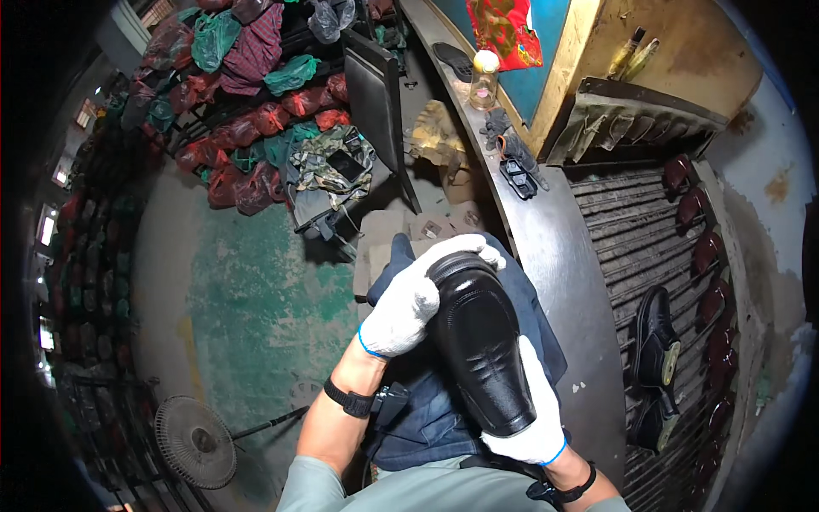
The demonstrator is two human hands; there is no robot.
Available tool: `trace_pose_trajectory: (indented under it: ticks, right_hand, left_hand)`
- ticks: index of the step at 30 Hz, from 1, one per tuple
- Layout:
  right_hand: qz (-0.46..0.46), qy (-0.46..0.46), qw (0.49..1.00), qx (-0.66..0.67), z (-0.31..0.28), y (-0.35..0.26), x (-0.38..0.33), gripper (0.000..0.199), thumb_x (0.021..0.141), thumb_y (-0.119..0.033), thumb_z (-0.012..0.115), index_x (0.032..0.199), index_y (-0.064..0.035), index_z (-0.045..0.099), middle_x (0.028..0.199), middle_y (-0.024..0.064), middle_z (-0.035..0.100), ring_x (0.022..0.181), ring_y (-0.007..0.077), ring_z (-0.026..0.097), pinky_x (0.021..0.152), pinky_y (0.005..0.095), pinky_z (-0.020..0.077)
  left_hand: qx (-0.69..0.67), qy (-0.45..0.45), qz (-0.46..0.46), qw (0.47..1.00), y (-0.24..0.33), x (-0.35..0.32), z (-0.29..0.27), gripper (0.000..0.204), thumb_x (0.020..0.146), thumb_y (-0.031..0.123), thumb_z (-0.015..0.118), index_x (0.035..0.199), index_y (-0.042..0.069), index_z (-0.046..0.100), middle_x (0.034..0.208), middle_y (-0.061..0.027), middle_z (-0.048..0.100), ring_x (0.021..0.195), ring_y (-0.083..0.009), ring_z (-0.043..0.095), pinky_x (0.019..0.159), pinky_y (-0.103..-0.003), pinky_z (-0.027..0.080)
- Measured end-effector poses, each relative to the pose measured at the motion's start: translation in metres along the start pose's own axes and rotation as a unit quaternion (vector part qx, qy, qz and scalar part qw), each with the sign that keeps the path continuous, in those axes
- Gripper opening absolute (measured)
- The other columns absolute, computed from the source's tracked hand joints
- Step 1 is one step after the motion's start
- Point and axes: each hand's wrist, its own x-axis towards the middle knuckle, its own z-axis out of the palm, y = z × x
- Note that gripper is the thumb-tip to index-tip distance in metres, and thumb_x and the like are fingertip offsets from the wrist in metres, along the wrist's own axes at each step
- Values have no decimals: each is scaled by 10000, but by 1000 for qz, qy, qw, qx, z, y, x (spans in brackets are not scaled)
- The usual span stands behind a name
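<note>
A black leather shoe [483,341] with a stitched, rounded toe is held over my lap, toe pointing away from me. My left hand [409,299], in a white knit glove with a blue cuff edge, wraps round the toe end, its fingers reaching over the far rim. My right hand [536,422], gloved the same way, cups the near end from below and the right side. Both hands are closed on the shoe. Its underside is hidden. Beneath it lie my dark blue apron [418,427] and my legs.
A metal ledge [567,282] runs along my right, with dark gloves [503,132] and a jar [484,81] farther up. Beyond it, a slatted conveyor carries black shoes [655,337] and maroon shoes [706,252]. At left stand a fan [196,439] and a chair holding camouflage cloth [311,162].
</note>
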Motion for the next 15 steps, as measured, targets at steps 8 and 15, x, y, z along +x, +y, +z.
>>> trace_pose_trajectory:
  ticks: [8,15]
  right_hand:
    - [-66,29,995,-62,18,9,12,1001,733,-192,912,1585,98,476,1473,299,600,1340,487,618,1172,544,481]
    - [-143,-99,972,-156,9,45,71,980,763,-183,882,1600,60,434,1399,274,633,1324,467,606,1186,548,464]
  left_hand:
    - [95,50,-96,990,37,-2,10,1263,867,872,718,1658,-79,460,1609,-186,628,1482,-263,595,1295,-433,411]
    - [432,-31,-5,901,131,0,30,693,842,318,939,1469,119,720,1293,-129,818,1152,-279,815,1074,-398,618]
